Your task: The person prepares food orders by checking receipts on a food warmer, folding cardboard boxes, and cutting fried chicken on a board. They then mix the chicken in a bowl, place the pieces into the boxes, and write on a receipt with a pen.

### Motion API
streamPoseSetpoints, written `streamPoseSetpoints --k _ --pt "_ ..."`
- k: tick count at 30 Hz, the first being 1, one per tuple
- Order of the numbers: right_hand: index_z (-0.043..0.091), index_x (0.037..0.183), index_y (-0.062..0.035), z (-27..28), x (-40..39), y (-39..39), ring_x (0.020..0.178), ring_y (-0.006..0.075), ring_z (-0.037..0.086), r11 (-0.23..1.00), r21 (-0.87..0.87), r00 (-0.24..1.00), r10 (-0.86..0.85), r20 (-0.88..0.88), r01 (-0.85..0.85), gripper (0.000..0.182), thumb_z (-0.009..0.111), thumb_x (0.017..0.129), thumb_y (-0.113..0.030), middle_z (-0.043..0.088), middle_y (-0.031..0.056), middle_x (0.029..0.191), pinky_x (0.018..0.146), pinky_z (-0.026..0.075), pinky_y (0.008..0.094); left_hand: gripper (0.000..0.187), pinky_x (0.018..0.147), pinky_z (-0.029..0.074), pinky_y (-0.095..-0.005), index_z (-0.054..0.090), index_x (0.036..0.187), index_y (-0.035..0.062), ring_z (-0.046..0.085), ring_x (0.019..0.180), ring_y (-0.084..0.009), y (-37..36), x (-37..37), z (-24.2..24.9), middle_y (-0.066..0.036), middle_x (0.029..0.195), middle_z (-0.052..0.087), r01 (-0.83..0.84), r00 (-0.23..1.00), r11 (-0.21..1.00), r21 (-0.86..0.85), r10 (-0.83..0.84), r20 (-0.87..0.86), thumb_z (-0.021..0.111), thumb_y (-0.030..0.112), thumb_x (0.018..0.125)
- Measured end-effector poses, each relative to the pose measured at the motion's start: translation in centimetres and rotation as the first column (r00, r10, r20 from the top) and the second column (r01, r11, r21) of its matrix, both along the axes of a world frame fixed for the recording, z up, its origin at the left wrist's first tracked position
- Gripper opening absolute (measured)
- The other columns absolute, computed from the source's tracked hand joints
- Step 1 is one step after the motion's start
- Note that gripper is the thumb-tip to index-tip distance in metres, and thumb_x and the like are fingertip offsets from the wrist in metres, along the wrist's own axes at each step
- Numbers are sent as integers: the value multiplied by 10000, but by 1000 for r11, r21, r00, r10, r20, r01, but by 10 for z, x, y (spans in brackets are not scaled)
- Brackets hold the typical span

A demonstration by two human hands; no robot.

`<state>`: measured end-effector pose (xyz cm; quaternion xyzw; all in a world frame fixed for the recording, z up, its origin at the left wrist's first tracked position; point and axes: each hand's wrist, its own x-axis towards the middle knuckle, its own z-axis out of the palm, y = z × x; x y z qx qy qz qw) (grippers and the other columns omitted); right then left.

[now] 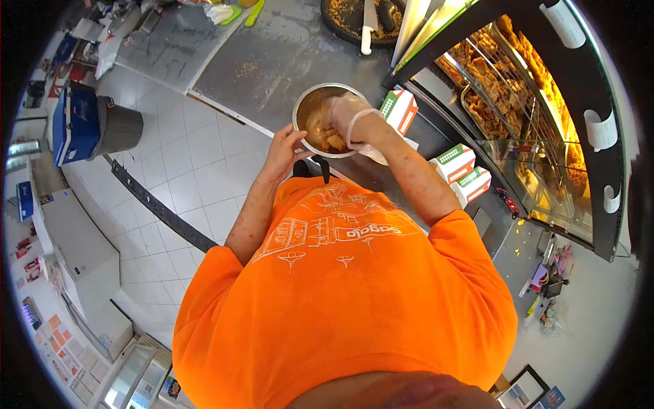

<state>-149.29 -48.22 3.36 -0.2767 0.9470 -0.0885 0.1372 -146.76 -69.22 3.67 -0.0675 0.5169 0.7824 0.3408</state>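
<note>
A round metal bowl stands at the counter's front edge, close to my body. Brown, fried-looking pieces of food lie in its bottom. My left hand grips the near left side of the bowl, with the thumb at the rim. My right hand wears a clear plastic glove and reaches down inside the bowl beside the food. Its fingers are blurred, and I cannot make out whether they hold a piece.
Red, white and green cartons stand right of the bowl, with two more nearer the glass warming cabinet of fried food. At the back a white-handled knife lies across a round dark board. A grey bin stands at left.
</note>
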Motion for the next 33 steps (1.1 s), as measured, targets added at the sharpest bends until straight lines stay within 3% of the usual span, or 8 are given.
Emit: streamPoseSetpoints --k 2,7,13,17,23,25,27,33 --pt "618 1060 -110 37 3 -6 854 308 652 976 -25 975 -215 57 217 302 602 761 -145 621 160 1042 766 531 373 233 747 582 -396 553 1087 0 629 907 -212 3 1 -6 -102 1015 606 -12 1000 1000 1 12 -25 505 98 881" --pt "626 1089 -103 18 21 -37 953 328 639 982 162 995 -98 -24 100 325 615 764 -122 589 198 1114 764 541 414 222 695 594 -359 566 1083 9 596 819 -160 4 15 -11 -70 952 591 -61 992 998 -30 57 -111 511 95 886" --pt "469 1272 -128 60 17 1 1018 360 587 937 -283 979 -200 51 206 617 684 695 -90 546 216 1131 874 488 393 232 729 588 -336 577 1082 0 599 874 -166 2 24 23 -62 1005 566 -133 991 991 3 133 -20 543 95 873" --pt "484 1248 -133 70 41 -22 970 357 621 924 183 937 -347 36 335 610 705 682 -83 576 193 1129 830 518 384 242 731 591 -334 573 1094 0 591 870 -166 14 26 20 -53 993 555 -172 981 984 -41 168 -98 545 88 870" --pt "505 1167 -55 43 25 14 960 341 624 744 -433 859 -410 306 510 524 702 685 -112 636 190 966 812 506 389 266 706 590 -339 575 1103 -5 493 977 -154 11 35 6 -34 1180 383 -174 984 982 71 176 -18 573 83 852" --pt "501 1213 -81 42 33 2 951 351 618 893 -371 952 -298 -62 256 549 688 718 -225 627 186 1008 836 495 400 260 703 588 -337 573 1103 2 503 951 -152 22 42 7 -32 1143 410 -186 980 982 14 187 -74 566 83 855" --pt "560 1149 -71 10 38 -10 1011 343 607 997 23 979 -62 -192 68 414 621 780 -246 621 176 1063 865 489 417 255 700 587 -336 571 1102 8 512 925 -150 31 44 7 -30 1106 436 -205 970 978 -41 198 -141 559 83 859" --pt "454 1305 -176 32 30 23 977 366 609 976 -77 973 212 94 -206 679 682 670 -96 552 199 1178 828 500 394 234 721 582 -331 564 1108 38 590 943 -177 29 53 8 -44 1038 569 -184 982 982 36 185 -37 526 91 884"
